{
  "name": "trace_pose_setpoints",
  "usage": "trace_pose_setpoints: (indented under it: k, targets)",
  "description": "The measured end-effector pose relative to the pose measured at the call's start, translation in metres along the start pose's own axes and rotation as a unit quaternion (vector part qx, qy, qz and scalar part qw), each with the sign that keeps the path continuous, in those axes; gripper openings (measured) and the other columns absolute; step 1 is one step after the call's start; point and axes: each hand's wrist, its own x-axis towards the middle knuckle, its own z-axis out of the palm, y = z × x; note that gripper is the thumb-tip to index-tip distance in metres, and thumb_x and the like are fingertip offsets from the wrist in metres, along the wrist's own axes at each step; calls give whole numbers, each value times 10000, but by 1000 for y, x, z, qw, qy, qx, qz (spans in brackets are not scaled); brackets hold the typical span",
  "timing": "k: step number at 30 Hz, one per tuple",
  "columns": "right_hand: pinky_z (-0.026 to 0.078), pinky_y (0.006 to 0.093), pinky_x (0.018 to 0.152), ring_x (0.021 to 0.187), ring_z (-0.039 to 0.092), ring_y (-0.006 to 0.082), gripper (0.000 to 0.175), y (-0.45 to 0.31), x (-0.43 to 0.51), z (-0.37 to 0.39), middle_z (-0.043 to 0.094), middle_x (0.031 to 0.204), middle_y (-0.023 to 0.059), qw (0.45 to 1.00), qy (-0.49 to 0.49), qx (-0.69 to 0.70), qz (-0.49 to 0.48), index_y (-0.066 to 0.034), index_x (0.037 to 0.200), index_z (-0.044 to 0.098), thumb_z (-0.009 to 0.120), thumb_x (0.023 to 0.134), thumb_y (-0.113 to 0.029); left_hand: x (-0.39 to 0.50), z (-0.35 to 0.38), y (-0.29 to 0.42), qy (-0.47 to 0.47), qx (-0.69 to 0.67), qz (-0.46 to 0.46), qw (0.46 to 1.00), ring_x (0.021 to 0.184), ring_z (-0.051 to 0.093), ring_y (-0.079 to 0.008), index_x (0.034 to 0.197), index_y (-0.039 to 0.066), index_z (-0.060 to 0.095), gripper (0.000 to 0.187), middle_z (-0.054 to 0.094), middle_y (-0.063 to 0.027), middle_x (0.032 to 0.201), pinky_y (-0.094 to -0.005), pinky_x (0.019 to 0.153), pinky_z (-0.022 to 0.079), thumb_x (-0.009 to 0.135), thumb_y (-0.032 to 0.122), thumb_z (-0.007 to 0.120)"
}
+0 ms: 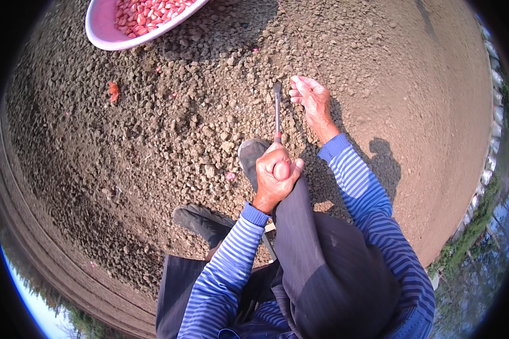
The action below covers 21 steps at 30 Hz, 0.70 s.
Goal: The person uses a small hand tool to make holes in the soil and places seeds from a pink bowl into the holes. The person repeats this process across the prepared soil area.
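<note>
My left hand [275,176] is wrapped around the handle of a narrow-bladed hand tool [277,112], the handle's rounded end showing between thumb and fingers. The metal shaft points away from me, and its small dark tip sits at the soil. Just right of that tip, my right hand [311,99] is pinched over the ground. Something small and pale seems to be between its thumb and fingertips, too small to name for sure. A pink basin [102,25] at the upper left holds many pink clove-like pieces [146,17]; its far side is cut off.
Cloddy dry soil [186,106] surrounds my shoes [203,222]. Smoother soil [441,127] lies to the right, bordered by a row of whitish bags [494,110]. A thin string [307,48] runs ahead of my right hand. An orange-red scrap [113,92] lies at left.
</note>
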Motion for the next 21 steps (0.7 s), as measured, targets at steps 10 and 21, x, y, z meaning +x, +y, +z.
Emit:
trace_pose_setpoints:
  k: [10,21]
  targets:
    - [546,387,705,781,701,235,159,-12,6,7,742,898,103,881,23,-396,-258,-52,1035,752,707,953,-181,12,4,11,118,-97,8,988,650,506,-155,662,40,478,312,573,-53,684,-311,624,432,876,41,705]
    - [550,450,700,808,682,337,62,-13,18,22,671,868,102,754,-31,-572,-322,-97,919,730,682,907,-135,10,2,-1,161,-243,-16,956,669,518,-186,705,58,501,279,525,-58,646,-325,602,446,930,111,658]
